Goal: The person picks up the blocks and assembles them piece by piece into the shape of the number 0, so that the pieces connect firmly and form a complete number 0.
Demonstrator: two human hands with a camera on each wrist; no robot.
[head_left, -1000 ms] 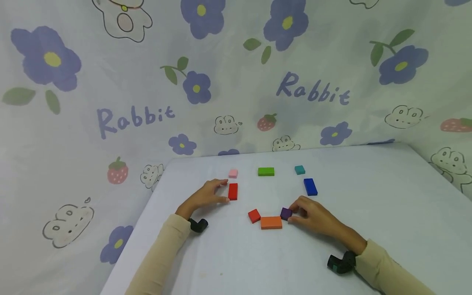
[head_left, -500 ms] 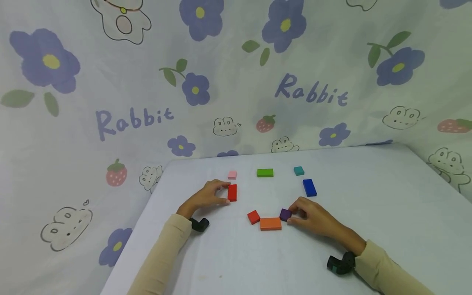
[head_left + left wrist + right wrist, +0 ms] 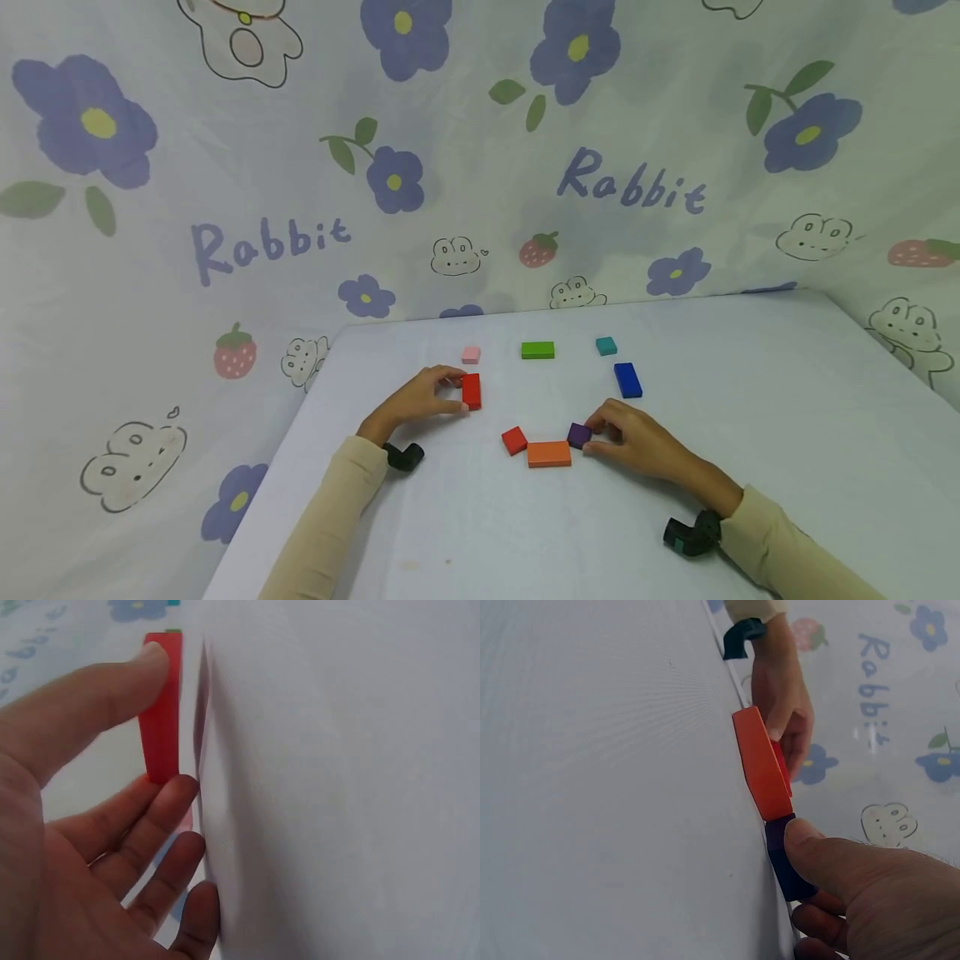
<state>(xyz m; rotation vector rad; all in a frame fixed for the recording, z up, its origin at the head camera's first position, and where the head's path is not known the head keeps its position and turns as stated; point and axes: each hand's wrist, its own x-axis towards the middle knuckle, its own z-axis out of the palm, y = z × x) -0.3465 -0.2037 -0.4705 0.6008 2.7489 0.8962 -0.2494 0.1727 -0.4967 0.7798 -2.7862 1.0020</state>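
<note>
While the left hand (image 3: 418, 395) pinches the red bar (image 3: 471, 390) and the right hand (image 3: 639, 438) the purple block (image 3: 578, 436), positioning seems underway, probably calling next for gentle release.

A cloth (image 3: 465, 167) hangs behind the tabletop (image 3: 480, 533), where the blocks lie in a loose ring. Along the back, all apart, sit the far-left square (image 3: 470, 355), the far bar (image 3: 537, 350) and the far-right square (image 3: 606, 346). Before the first stands the left bar (image 3: 471, 390), between thumb and forefinger of the left grip (image 3: 418, 395); before the last, slightly rightward, the right bar (image 3: 627, 380). Nearest, the front bar (image 3: 549, 454) lies between the near-left square (image 3: 514, 441) and the near-right square (image 3: 579, 435), with the right grip (image 3: 637, 437) at the latter's right.
</note>
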